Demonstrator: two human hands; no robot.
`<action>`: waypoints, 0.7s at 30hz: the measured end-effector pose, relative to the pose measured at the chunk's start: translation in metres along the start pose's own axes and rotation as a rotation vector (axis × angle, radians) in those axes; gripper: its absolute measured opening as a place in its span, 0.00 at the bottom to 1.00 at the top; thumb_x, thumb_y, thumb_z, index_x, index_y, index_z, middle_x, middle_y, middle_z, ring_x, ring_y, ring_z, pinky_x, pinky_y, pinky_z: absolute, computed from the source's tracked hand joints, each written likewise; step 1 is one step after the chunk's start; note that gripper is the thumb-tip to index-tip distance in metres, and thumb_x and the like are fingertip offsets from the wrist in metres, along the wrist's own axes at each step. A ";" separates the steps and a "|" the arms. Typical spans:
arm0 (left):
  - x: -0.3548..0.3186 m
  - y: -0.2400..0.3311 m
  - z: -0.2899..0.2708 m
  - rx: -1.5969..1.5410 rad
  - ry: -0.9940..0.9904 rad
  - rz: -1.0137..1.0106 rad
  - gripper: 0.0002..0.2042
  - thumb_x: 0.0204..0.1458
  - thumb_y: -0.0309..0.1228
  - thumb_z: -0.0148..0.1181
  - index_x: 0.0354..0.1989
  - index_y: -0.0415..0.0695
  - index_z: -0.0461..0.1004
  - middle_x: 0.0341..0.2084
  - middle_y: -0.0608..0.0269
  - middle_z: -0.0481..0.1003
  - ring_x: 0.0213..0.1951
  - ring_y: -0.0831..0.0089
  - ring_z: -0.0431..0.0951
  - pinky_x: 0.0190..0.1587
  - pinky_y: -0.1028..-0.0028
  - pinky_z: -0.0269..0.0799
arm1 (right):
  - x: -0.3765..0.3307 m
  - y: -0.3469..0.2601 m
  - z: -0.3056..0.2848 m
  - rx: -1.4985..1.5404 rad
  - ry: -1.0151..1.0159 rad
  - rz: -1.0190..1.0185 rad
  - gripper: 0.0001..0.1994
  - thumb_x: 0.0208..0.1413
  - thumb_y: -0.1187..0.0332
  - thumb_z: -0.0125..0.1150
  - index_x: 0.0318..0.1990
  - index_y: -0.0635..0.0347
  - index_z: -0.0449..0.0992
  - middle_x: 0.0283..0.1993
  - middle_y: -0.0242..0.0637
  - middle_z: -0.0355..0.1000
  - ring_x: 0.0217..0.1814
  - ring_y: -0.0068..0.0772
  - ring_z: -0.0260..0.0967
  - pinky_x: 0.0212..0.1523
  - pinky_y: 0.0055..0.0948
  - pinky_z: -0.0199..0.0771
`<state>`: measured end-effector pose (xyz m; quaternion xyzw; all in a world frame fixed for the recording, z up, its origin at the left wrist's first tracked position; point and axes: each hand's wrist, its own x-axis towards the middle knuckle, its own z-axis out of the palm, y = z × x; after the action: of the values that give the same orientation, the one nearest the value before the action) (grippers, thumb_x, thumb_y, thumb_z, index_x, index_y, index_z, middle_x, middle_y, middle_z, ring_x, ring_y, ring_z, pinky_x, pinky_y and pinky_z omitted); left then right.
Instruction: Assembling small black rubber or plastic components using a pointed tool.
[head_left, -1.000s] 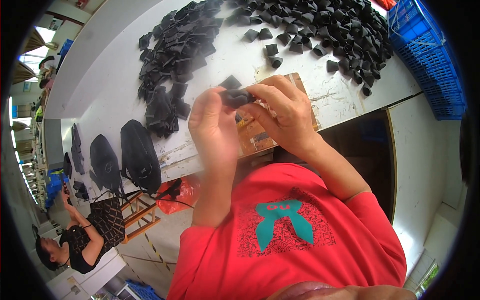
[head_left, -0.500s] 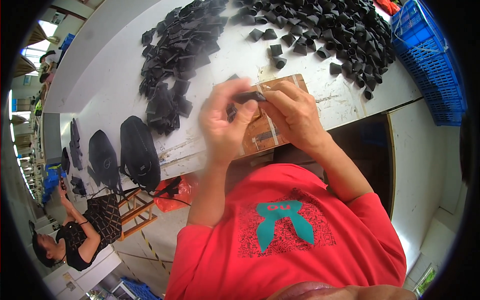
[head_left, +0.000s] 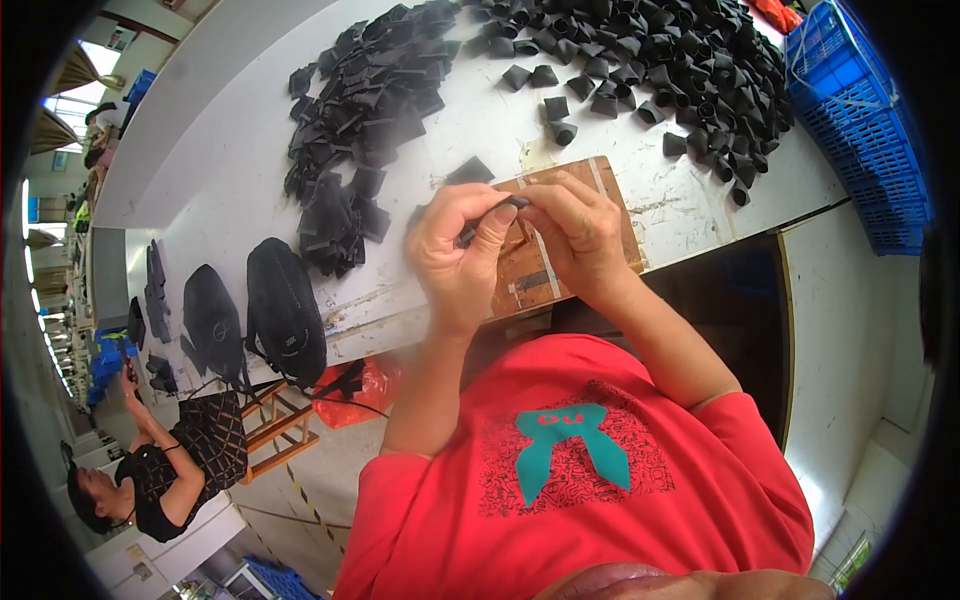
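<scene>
A small black fabric piece (head_left: 514,201) is pinched between my two hands, above a brown wooden board (head_left: 617,215) at the table's front edge. My left hand (head_left: 458,235) grips it with thumb and fingers; most of the piece is hidden behind them. From the other side, my right hand (head_left: 578,222) presses its fingertips to the piece's right end. Just beyond my left hand, a loose flat black piece (head_left: 470,171) lies on the white table. Farther left is a heap of flat black pieces (head_left: 340,210), and at the far right a heap of black tube-shaped pieces (head_left: 705,100).
Two black pouch-like bags (head_left: 285,310) lie at the table's left part. A blue plastic basket (head_left: 860,130) stands at the far right. A red plastic bag (head_left: 375,392) and a wooden stool (head_left: 275,430) are below the table's left edge. Another person (head_left: 165,470) sits at the left.
My fingers have shifted around the black piece, which now shows less between my hands. The loose piece beyond my left hand is more visible. The whole view has shifted slightly.
</scene>
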<state>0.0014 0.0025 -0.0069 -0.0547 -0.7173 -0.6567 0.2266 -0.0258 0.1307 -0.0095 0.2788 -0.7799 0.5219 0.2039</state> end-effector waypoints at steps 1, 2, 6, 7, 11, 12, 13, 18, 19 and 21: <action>0.001 0.001 0.000 0.027 -0.013 0.032 0.04 0.43 0.23 0.59 0.27 0.37 0.72 0.24 0.64 0.71 0.24 0.79 0.68 0.29 0.81 0.64 | -0.002 0.002 0.002 0.001 0.002 -0.008 0.06 0.43 0.77 0.57 0.31 0.61 0.72 0.22 0.37 0.64 0.22 0.37 0.64 0.21 0.30 0.63; 0.002 0.001 0.000 0.053 -0.025 0.063 0.04 0.43 0.23 0.59 0.27 0.37 0.72 0.24 0.63 0.71 0.24 0.78 0.69 0.29 0.81 0.65 | -0.005 0.002 0.005 0.034 0.024 0.007 0.06 0.43 0.77 0.57 0.32 0.61 0.72 0.22 0.37 0.65 0.22 0.36 0.65 0.22 0.29 0.64; 0.002 -0.008 -0.001 0.129 -0.062 0.125 0.04 0.44 0.22 0.58 0.28 0.38 0.71 0.25 0.59 0.73 0.27 0.74 0.72 0.30 0.79 0.66 | -0.016 0.012 0.003 0.105 -0.125 0.162 0.08 0.43 0.78 0.56 0.34 0.62 0.72 0.23 0.37 0.66 0.23 0.35 0.66 0.23 0.27 0.65; -0.001 -0.012 -0.003 0.169 -0.066 0.089 0.04 0.44 0.22 0.57 0.29 0.38 0.71 0.25 0.59 0.73 0.26 0.72 0.73 0.29 0.79 0.67 | -0.018 0.012 0.000 0.110 -0.136 0.163 0.08 0.43 0.78 0.56 0.34 0.62 0.72 0.23 0.37 0.66 0.23 0.35 0.66 0.23 0.27 0.65; -0.009 -0.020 -0.005 0.215 -0.067 0.066 0.06 0.48 0.24 0.56 0.34 0.36 0.70 0.22 0.66 0.74 0.26 0.83 0.72 0.29 0.83 0.68 | -0.002 -0.006 -0.015 0.190 -0.122 0.271 0.08 0.43 0.77 0.57 0.33 0.62 0.72 0.22 0.36 0.65 0.21 0.35 0.65 0.22 0.26 0.64; -0.010 -0.021 -0.005 0.217 -0.066 0.054 0.06 0.48 0.24 0.56 0.34 0.36 0.70 0.22 0.66 0.74 0.26 0.83 0.72 0.29 0.83 0.68 | 0.004 -0.008 -0.014 0.061 -0.100 0.068 0.07 0.42 0.77 0.58 0.33 0.61 0.73 0.22 0.36 0.65 0.20 0.34 0.65 0.21 0.26 0.64; -0.008 -0.021 -0.004 0.208 -0.068 0.044 0.06 0.49 0.25 0.56 0.34 0.36 0.70 0.22 0.65 0.74 0.26 0.83 0.72 0.29 0.84 0.68 | 0.007 -0.005 -0.011 -0.026 -0.094 0.033 0.06 0.42 0.77 0.58 0.30 0.61 0.73 0.23 0.36 0.65 0.19 0.33 0.64 0.21 0.27 0.63; -0.003 -0.067 -0.019 0.400 0.000 -0.193 0.06 0.47 0.24 0.55 0.33 0.35 0.70 0.21 0.65 0.73 0.24 0.83 0.71 0.29 0.82 0.68 | 0.031 -0.001 -0.031 0.486 -0.142 0.422 0.07 0.50 0.70 0.55 0.25 0.64 0.72 0.21 0.30 0.67 0.20 0.21 0.63 0.21 0.20 0.61; -0.003 -0.091 -0.024 0.467 0.038 -0.094 0.07 0.45 0.23 0.54 0.32 0.34 0.70 0.23 0.59 0.74 0.23 0.78 0.72 0.29 0.80 0.69 | 0.041 0.005 -0.040 0.600 -0.068 0.499 0.09 0.51 0.66 0.54 0.27 0.65 0.73 0.22 0.29 0.68 0.22 0.19 0.63 0.22 0.19 0.61; 0.015 -0.100 -0.013 0.553 -0.011 -0.156 0.06 0.45 0.25 0.54 0.30 0.36 0.71 0.27 0.56 0.73 0.27 0.69 0.72 0.32 0.74 0.68 | 0.055 0.030 -0.051 0.572 0.135 0.599 0.14 0.53 0.61 0.52 0.32 0.65 0.74 0.22 0.29 0.68 0.24 0.16 0.62 0.24 0.17 0.62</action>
<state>-0.0458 -0.0262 -0.0920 0.0613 -0.8723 -0.4514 0.1778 -0.0853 0.1745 0.0217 0.0502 -0.6351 0.7708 0.0080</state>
